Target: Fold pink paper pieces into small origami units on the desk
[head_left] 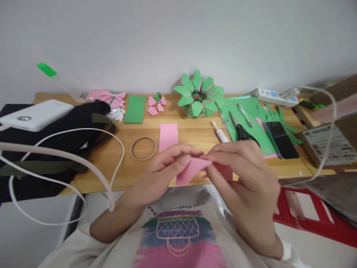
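Observation:
A pink paper piece (190, 170), partly folded into a point, is held over the near edge of the wooden table (195, 136). My left hand (164, 165) pinches its left side with thumb and fingers closed. My right hand (242, 171) pinches its right side, fingers curled over the paper. Just behind the hands lies a flat pink paper strip (168, 135). A tape ring (143, 148) rests to its left.
At the back stand a green and pink folded paper flower (198, 95), a green sheet (135, 108), small pink folded pieces (156, 105) and a pink bow shape (107, 98). Scissors (242, 132), a glue tube (220, 132), a phone (281, 139) on green paper lie right. A black bag (55, 137), a power bank (36, 114) and white cable (69, 156) crowd the left.

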{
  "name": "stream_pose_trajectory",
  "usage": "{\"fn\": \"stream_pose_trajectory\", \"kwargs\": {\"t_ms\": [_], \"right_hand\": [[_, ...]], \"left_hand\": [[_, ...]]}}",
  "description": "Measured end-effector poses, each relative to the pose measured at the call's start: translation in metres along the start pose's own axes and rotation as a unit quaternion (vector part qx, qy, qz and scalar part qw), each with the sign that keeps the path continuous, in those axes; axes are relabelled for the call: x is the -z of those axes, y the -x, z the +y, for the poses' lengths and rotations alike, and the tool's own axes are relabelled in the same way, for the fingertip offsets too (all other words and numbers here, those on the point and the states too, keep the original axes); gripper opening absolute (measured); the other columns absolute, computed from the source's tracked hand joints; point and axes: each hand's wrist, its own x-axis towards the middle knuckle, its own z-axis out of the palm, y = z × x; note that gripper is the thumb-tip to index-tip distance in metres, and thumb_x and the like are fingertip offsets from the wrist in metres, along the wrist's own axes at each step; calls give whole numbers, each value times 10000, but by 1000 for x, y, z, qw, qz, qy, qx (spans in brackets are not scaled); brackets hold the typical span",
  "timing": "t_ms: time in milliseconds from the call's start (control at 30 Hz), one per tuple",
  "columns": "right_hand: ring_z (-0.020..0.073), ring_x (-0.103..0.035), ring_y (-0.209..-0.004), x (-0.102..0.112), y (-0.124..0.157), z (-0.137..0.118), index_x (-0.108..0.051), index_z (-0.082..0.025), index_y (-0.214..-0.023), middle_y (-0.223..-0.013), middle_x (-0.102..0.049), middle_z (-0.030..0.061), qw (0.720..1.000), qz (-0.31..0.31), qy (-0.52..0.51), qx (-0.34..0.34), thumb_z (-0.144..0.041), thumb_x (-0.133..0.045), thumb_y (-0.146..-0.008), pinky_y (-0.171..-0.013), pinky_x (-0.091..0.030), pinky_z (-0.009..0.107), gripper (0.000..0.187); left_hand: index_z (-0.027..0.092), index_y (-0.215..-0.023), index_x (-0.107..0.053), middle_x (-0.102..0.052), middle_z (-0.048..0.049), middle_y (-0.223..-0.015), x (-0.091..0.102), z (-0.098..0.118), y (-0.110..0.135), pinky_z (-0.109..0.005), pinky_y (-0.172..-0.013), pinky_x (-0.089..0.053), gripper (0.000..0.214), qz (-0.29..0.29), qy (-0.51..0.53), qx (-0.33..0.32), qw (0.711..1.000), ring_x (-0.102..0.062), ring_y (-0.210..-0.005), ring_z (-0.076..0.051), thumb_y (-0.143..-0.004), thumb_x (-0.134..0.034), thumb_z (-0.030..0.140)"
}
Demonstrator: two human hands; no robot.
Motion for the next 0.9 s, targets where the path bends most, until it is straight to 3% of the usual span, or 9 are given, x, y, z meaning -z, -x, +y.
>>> {"fn": "stream_pose_trajectory", "kwargs": {"t_ms": [200, 367, 433, 500, 667, 800, 900], "right_hand": [[175, -614, -749, -5, -12, 19, -646, -209, -811, -764, -687, 8, 998, -58, -23, 18, -135, -658, -823, -695, -481, 339, 76], [161, -625, -732, -4, -16, 25, -633, -208, -791, -744, -687, -9, 995, -85, -42, 16, -107, -658, -802, -703, -487, 321, 105], [149, -619, -713, -4, -16, 25, -630, -201, -777, -729, -686, -16, 994, -92, -52, 3, -114, -663, -801, -698, -482, 311, 96], [141, -616, -696, -4, -16, 24, -635, -197, -780, -717, -685, -22, 993, -99, -66, -10, -119, -657, -807, -693, -474, 304, 86], [139, -604, -677, -6, -13, 18, -644, -203, -791, -700, -679, -23, 992, -93, -79, -7, -151, -638, -836, -674, -453, 301, 69], [166, -590, -691, -10, -8, 10, -652, -192, -794, -722, -682, 11, 996, -81, -45, -11, -194, -620, -853, -664, -451, 327, 68], [172, -597, -699, -15, -3, 3, -657, -182, -831, -732, -685, 14, 998, -56, -24, -11, -177, -608, -855, -661, -451, 337, 55]], "left_hand": [[201, -877, -719, -666, -5, -814, 4, -6, -5, -242, -680, -472, 217, 9, -31, 56, 998, -605, -757, -138, -897, -610, 386], [200, -983, -702, -688, -40, -884, 8, -10, -1, -293, -719, -517, 413, -28, 14, 49, 998, -656, -842, -197, -813, -649, 573], [207, -1045, -689, -706, -48, -960, 8, -9, 0, -290, -722, -533, 427, -46, -4, 51, 998, -673, -875, -207, -765, -723, 528], [202, -1030, -689, -718, -47, -991, 5, -6, 0, -283, -730, -541, 337, -27, -54, 52, 997, -682, -896, -205, -778, -743, 419], [196, -991, -693, -740, -44, -1024, -1, -5, -3, -290, -802, -552, 152, 37, -140, -17, 989, -689, -952, -199, -867, -638, 263], [206, -1005, -674, -744, -33, -988, -4, -8, -1, -291, -765, -569, 147, 45, -168, -70, 982, -702, -896, -186, -911, -564, 228], [222, -1085, -649, -724, -33, -1086, -6, -11, 3, -313, -848, -558, 217, 49, -209, -114, 970, -687, -976, -189, -920, -521, 165]]}}
